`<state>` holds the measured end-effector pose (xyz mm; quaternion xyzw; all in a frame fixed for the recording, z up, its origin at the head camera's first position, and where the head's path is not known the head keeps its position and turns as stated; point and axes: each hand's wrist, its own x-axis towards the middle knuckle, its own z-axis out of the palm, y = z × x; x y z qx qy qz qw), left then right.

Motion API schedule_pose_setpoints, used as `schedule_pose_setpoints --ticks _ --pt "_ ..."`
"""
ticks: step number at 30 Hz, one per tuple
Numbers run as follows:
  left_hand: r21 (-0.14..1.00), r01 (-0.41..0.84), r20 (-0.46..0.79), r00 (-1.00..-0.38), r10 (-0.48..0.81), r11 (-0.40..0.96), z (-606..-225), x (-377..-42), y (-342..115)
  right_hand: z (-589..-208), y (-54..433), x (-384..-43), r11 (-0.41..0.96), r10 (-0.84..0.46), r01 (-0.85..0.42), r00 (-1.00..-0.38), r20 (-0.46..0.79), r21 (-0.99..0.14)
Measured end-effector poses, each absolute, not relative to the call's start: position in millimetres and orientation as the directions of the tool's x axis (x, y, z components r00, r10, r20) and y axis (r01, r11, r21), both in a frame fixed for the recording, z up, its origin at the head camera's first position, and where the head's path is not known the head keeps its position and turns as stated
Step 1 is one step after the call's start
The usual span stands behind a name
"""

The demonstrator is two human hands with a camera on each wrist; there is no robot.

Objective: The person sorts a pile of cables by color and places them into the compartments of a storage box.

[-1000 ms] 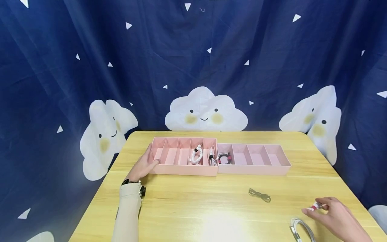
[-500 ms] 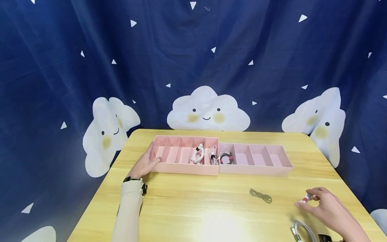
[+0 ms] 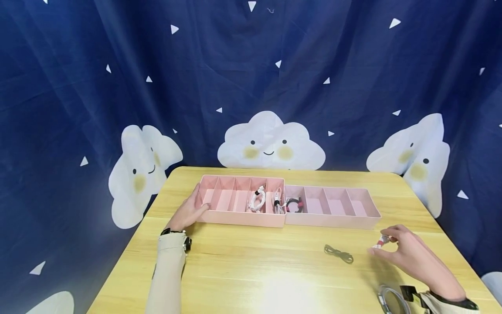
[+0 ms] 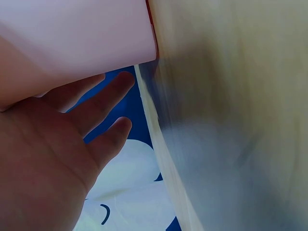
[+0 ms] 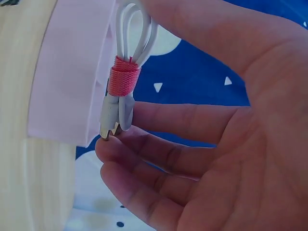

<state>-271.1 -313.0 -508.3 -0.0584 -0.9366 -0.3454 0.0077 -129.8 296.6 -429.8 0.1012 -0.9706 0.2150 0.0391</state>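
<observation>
My left hand holds the left end of a pink divided storage box, its thumb over the front rim. In the left wrist view, three fingers of that hand extend below the box wall; the thumb is hidden there. Thumb and fingers of my right hand pinch a coiled white charging cable above the table's right side. A red strap binds this cable, and its metal plugs point towards the fingertips. Beyond the right hand stands a lilac divided box.
White cables lie in two right compartments of the pink box. A black cable with red ties lies in the lilac box's leftmost compartment. A loose black cable and a coiled grey cable lie on the wooden table.
My right hand has carried the white cable up and leftward, away from the grey cable and closer to the lilac box. The left hand keeps its place on the pink box.
</observation>
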Motion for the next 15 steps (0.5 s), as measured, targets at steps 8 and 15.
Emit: schedule_pose_setpoints --ticks 8,15 --pt "0.645 0.119 0.059 -0.993 0.106 0.755 -509 -273 -313 -416 283 -139 0.872 -0.212 -0.262 -0.964 0.163 -0.414" --pt "0.644 0.114 0.056 -0.993 0.102 0.757 -510 -274 -313 -402 268 -145 0.868 -0.227 -0.266 -0.963 0.142 -0.418"
